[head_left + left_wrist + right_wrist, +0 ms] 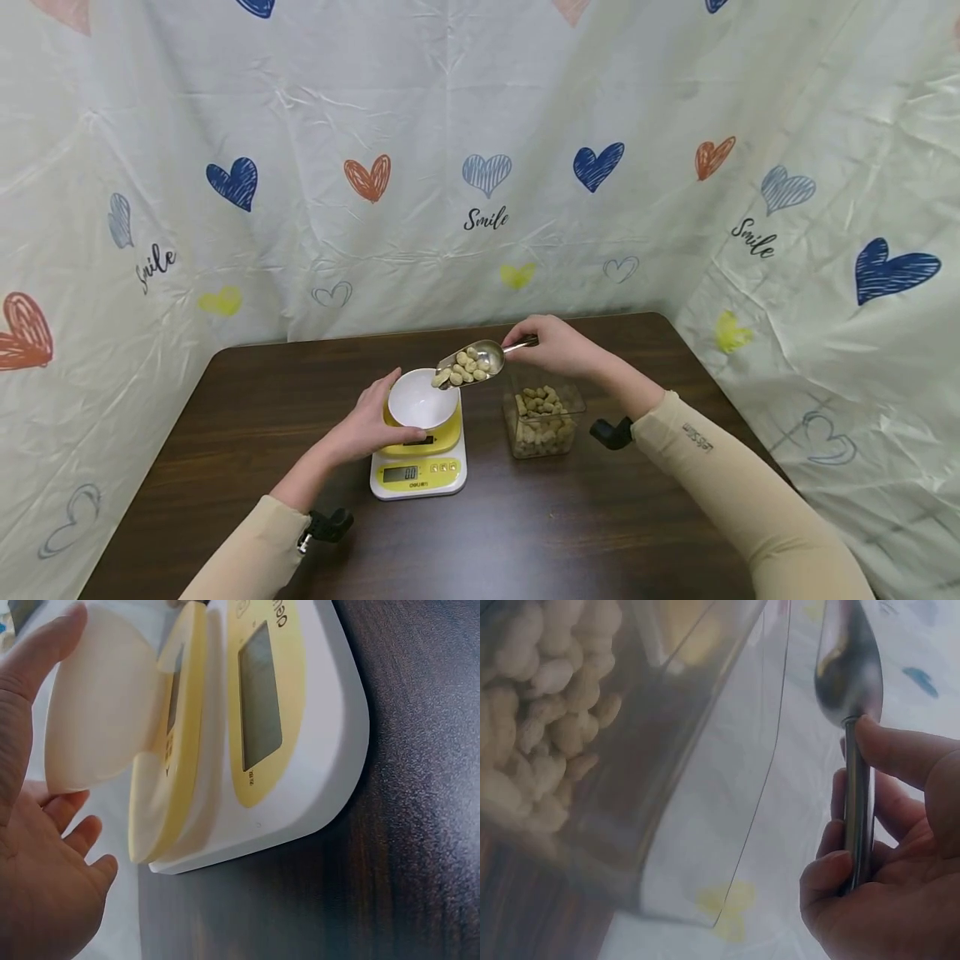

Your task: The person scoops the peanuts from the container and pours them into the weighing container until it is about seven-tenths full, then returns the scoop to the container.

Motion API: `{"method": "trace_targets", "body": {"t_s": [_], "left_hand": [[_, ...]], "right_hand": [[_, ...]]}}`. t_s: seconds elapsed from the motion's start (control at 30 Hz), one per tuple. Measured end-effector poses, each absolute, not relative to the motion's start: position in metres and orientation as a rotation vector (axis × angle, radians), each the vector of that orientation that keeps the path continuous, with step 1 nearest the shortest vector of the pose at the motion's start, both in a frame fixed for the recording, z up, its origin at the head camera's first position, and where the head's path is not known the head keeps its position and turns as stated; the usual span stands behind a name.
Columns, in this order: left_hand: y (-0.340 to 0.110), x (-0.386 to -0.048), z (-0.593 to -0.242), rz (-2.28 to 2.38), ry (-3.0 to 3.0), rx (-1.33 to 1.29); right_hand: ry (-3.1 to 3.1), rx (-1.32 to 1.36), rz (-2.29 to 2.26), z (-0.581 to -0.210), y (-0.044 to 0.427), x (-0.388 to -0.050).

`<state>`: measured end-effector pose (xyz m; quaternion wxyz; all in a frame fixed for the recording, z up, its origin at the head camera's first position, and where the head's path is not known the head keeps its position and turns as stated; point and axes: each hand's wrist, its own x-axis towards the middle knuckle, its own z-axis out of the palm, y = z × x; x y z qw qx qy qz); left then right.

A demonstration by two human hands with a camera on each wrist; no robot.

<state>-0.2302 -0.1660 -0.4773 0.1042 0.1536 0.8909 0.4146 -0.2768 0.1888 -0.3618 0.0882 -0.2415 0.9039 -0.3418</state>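
A white bowl (422,402) (105,701) sits on the yellow top of a white kitchen scale (417,477) (259,705), whose display reads 0.0. My left hand (371,427) (45,787) holds the bowl by its side, thumb at the near rim and fingers around the far left. With its fingers curled round the handle, my right hand (558,346) (900,817) grips a metal scoop (491,354) (849,671). Several peanuts (465,367) lie in the scoop, and its tip is over the bowl's right rim.
A clear square container (543,442) (641,862) holding many peanuts (544,720) stands right of the scale, below my right forearm. The dark wooden table (510,533) has rounded back corners. A white curtain (420,100) printed with hearts hangs behind and beside it.
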Motion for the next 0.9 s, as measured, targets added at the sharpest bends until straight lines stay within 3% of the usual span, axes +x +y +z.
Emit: {"method": "trace_targets", "body": {"t_s": [0.23,0.9], "left_hand": [[-0.166,-0.23,-0.478,1.201,2.655,0.451],[-0.167,-0.229,-0.479,1.209,2.665,0.466]], "right_hand": [[2.763,-0.842,-0.89,-0.359,0.175,-0.277],[2.869,-0.764,-0.759,-0.352,0.168,-0.271]]}}
